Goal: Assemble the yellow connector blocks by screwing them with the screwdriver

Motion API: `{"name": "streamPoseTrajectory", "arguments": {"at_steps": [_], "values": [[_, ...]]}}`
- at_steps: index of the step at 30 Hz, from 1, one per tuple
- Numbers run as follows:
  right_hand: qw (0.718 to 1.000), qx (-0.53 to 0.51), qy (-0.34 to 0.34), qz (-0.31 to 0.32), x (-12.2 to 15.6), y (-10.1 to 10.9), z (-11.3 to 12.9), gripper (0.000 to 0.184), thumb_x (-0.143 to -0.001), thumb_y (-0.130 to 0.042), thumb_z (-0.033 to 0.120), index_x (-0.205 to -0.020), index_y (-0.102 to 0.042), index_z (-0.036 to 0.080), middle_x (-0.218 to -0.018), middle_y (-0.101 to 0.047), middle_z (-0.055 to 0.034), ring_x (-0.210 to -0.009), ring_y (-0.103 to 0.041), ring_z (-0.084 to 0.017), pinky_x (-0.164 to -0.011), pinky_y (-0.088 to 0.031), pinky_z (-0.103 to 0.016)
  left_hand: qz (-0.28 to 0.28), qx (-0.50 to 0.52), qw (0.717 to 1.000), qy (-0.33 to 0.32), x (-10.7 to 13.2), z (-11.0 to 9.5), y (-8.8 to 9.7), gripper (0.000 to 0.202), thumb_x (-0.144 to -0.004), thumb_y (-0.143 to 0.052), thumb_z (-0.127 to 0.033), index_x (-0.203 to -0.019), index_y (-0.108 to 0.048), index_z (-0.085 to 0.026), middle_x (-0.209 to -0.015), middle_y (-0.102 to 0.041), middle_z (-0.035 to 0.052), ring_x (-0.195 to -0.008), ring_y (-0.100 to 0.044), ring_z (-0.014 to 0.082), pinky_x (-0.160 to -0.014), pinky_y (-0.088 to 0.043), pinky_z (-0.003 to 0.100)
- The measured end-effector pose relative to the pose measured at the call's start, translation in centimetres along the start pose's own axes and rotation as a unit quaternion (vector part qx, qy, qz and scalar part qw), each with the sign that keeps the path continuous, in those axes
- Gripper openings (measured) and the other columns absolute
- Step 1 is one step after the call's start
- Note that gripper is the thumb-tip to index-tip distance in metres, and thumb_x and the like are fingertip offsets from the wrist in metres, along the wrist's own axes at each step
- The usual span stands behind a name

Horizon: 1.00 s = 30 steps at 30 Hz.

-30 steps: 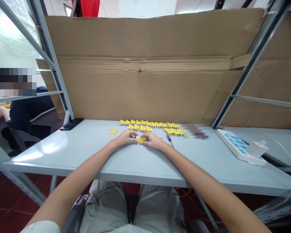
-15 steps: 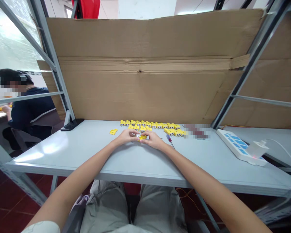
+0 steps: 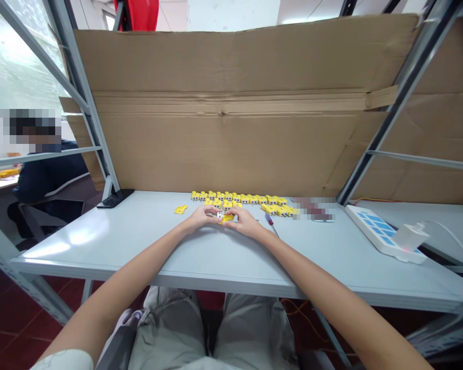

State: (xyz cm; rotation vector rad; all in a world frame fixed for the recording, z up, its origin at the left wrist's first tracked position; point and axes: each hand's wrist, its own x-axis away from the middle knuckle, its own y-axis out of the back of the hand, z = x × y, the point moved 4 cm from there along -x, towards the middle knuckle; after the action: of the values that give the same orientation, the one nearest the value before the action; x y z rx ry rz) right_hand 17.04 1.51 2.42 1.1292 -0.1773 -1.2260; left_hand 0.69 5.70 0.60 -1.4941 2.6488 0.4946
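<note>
My left hand and my right hand meet over the grey table, fingers pinched together on one small yellow plastic part with a white piece at its left end. Just behind my hands lies a row of several similar yellow parts, with more bunched at the right end. A single loose yellow piece rests to the left of my left hand. A red-handled screwdriver lies close to my right wrist.
A white and blue power strip with a white plug and cable sits at the right. Cardboard sheets wall off the back, framed by grey metal shelf posts. Another person in dark clothing sits at a table far left.
My hands stay in place on the yellow part, with only slight finger movement. The person at the far left has shifted a little.
</note>
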Motion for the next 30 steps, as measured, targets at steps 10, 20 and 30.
{"name": "streamPoseTrajectory", "arguments": {"at_steps": [10, 20, 30], "values": [[1.000, -0.003, -0.002, 0.005, 0.0, 0.0, 0.2, 0.017, -0.075, -0.070, 0.028, -0.089, -0.071, 0.018, -0.092, -0.071, -0.0071, -0.087, -0.063, -0.022, -0.081, -0.045, -0.035, -0.001, 0.005, 1.000, 0.001, 0.0, 0.5, 0.1, 0.048, -0.058, -0.083, -0.039, -0.098, -0.071, -0.014, -0.115, -0.062, 0.0111, -0.103, -0.060, 0.0249, -0.087, -0.047, 0.033], [1.000, -0.008, -0.022, 0.001, 0.0, 0.2, 0.4, 0.024, -0.076, -0.070, 0.032, -0.092, -0.070, 0.016, -0.094, -0.070, -0.0086, -0.086, -0.062, -0.021, -0.077, -0.045, -0.033, 0.019, 0.017, 0.999, 0.026, 0.2, 0.0, -0.1, 0.049, -0.060, -0.083, -0.035, -0.102, -0.070, -0.014, -0.112, -0.065, 0.0104, -0.101, -0.062, 0.0249, -0.090, -0.048, 0.036], [0.993, -0.100, -0.061, 0.003, 0.0, 0.2, 0.5, 0.025, -0.073, -0.071, 0.033, -0.091, -0.066, 0.017, -0.093, -0.069, -0.0076, -0.084, -0.063, -0.020, -0.076, -0.049, -0.033, 0.013, 0.146, 0.985, 0.089, 0.8, -0.8, -0.7, 0.050, -0.058, -0.086, -0.040, -0.094, -0.065, -0.013, -0.094, -0.068, 0.0082, -0.083, -0.065, 0.0164, -0.086, -0.050, 0.033]]}}
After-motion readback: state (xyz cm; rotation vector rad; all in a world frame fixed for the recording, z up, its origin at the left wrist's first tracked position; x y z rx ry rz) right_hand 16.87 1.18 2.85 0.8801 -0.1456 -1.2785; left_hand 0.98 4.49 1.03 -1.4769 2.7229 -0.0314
